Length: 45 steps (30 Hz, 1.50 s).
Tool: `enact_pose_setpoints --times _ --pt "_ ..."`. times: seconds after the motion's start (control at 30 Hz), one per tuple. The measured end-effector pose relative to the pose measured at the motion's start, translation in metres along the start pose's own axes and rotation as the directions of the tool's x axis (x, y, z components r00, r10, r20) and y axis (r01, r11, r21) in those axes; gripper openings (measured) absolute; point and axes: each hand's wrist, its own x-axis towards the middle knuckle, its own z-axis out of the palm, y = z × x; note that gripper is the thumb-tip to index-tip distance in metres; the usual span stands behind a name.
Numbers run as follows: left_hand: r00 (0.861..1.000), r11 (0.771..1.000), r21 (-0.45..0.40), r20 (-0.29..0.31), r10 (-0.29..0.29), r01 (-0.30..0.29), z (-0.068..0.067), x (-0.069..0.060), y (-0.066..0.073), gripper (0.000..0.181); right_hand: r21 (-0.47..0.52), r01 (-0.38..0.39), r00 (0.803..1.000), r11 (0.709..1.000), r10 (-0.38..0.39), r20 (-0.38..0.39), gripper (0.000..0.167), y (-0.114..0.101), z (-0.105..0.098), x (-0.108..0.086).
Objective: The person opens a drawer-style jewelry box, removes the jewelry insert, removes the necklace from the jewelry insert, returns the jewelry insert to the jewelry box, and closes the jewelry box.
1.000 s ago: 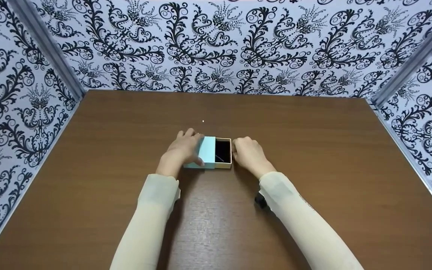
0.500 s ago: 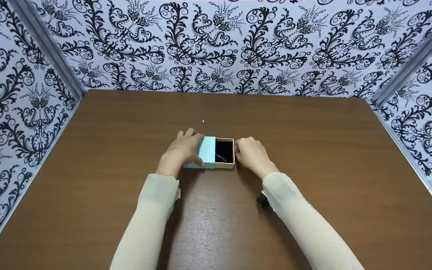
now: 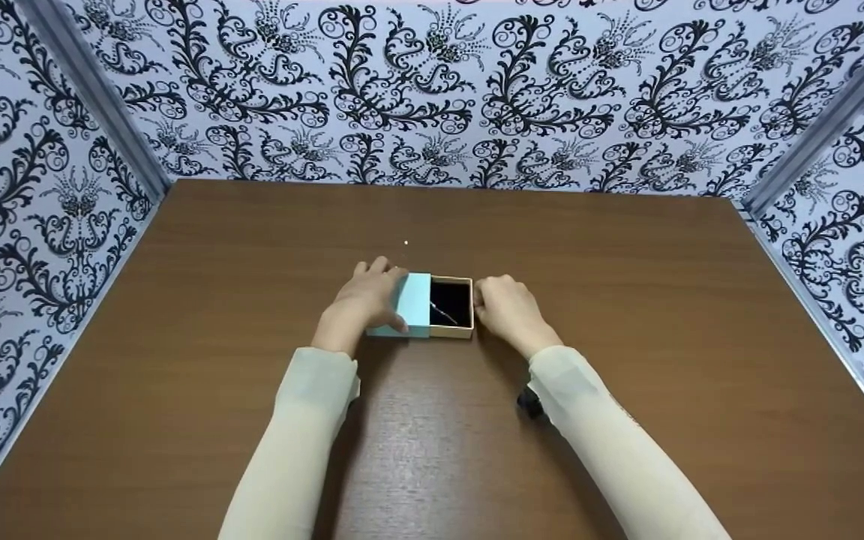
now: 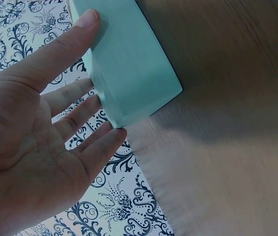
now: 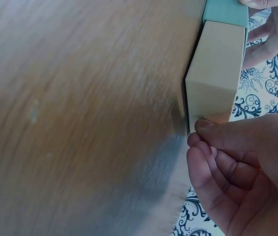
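Observation:
A small turquoise box sleeve lies on the table, with a beige drawer partly out of its right side. Black lining covers the drawer's inside, and a thin silvery chain-like piece lies slantwise on it. My left hand holds the sleeve, its thumb on the near side and the fingers across the other side. At the drawer's right end, my right hand pinches with thumb and curled fingers; what they pinch, perhaps a small pull tab, is mostly hidden in the right wrist view.
The brown wooden table reaches to walls with black-and-white scroll patterns. A tiny white speck shows behind the box. A black object shows under the right wrist.
My right hand has moved slightly to the right, and the drawer has slid further out, with more of the lining and the silvery piece showing. The left hand and sleeve have stayed still.

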Motion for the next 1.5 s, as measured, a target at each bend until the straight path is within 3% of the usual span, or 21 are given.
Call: enact_pose_setpoints --times 0.33,0.63,0.93,1.5 --pt "1.0 1.0 -0.005 0.003 -0.001 0.001 0.0 0.002 0.0 0.09 0.013 0.039 0.997 0.999 -0.038 -0.065 0.024 0.012 0.002 -0.002" --pt "1.0 1.0 -0.009 -0.007 0.002 -0.002 0.0 0.001 0.0 0.089 -0.002 -0.009 1.0 1.0 0.009 -0.015 0.021 0.013 -0.003 -0.004" --pt "1.0 1.0 -0.017 0.0 -0.006 0.006 0.0 0.001 0.0 0.09 0.004 -0.022 1.0 1.0 0.022 -0.017 0.023 0.014 -0.003 -0.005" --pt "1.0 1.0 0.002 0.002 -0.002 0.002 0.0 0.001 0.0 0.092 0.027 -0.054 0.999 0.998 0.054 -0.001 0.003 0.016 -0.007 -0.009"
